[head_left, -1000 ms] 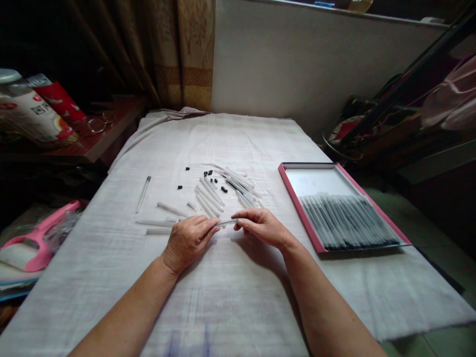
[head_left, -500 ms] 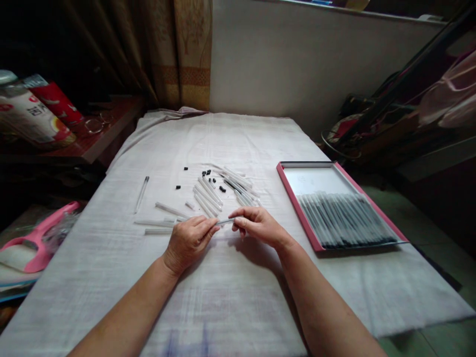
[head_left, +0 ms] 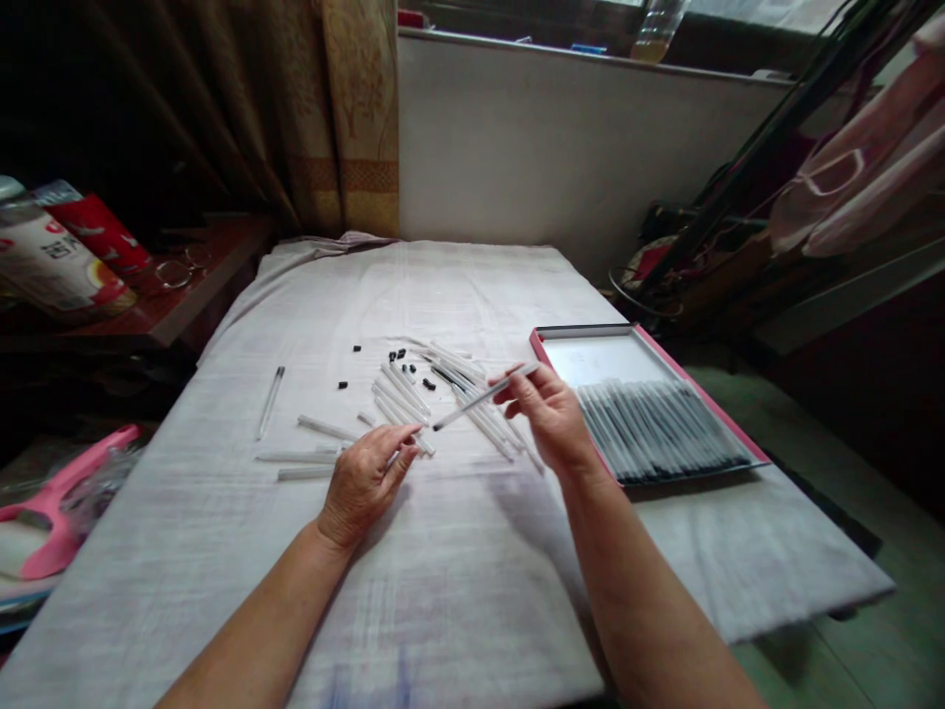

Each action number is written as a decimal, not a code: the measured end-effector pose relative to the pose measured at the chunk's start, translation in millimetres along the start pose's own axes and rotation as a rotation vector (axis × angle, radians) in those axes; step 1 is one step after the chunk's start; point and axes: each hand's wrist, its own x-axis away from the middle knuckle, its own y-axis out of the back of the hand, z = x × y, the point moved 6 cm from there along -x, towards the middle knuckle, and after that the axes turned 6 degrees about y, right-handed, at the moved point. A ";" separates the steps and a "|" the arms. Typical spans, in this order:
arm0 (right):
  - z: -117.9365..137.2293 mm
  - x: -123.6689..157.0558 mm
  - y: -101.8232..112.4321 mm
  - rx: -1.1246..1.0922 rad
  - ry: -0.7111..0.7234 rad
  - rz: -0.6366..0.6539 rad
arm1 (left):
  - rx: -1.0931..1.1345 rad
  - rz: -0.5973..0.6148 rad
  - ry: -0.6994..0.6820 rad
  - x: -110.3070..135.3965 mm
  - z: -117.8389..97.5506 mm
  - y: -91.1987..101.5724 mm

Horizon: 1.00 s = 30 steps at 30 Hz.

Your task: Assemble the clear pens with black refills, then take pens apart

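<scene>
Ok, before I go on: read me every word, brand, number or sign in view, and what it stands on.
None legible.
Jar label: dark characters, too blurred.
Red package: white marks, too blurred.
Pink-edged box: faint marks inside, too small.
Held pen: no lettering discernible.

Room on near cloth (head_left: 458, 601); tubes (head_left: 405, 389) ahead

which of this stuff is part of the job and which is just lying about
Seems part of the job:
pen in the right hand
translucent pen barrels
small black caps
pink-sided box with a row of pens

Seems just lying about:
eyeglasses
labelled jar
red container
pink tape dispenser
bottle on the sill
</scene>
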 end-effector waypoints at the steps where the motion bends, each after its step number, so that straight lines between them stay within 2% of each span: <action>1: 9.1 -5.7 22.8 0.073 0.042 -0.076 | 0.006 -0.016 0.013 0.1 2.2 0.9; 4: 32.9 -18.2 98.8 0.322 0.150 -0.294 | 0.007 -0.060 0.028 0.4 6.8 2.6; 7: 34.1 -24.1 163.6 0.575 0.114 -0.358 | -0.006 -0.068 0.027 0.4 8.7 1.5; 10: 17.1 -24.1 204.8 0.845 0.019 -0.319 | -0.019 -0.074 0.038 0.1 10.1 0.4; 12: 5.6 -21.4 219.4 1.001 -0.029 -0.320 | -0.026 -0.083 0.049 -0.1 10.7 0.3; 16: -10.1 -17.8 220.2 1.225 -0.095 -0.274 | -0.037 -0.083 0.057 -0.7 10.1 0.3; 23: -19.6 -14.1 206.5 1.426 -0.196 -0.132 | -0.033 -0.093 0.044 -0.2 10.3 0.7; 27: -1.6 -14.0 197.8 1.464 -0.179 -0.161 | -0.032 -0.093 0.052 0.0 11.4 0.4; 30: 16.9 -20.8 173.4 1.385 -0.068 -0.207 | -0.025 -0.099 0.055 -0.1 12.0 0.8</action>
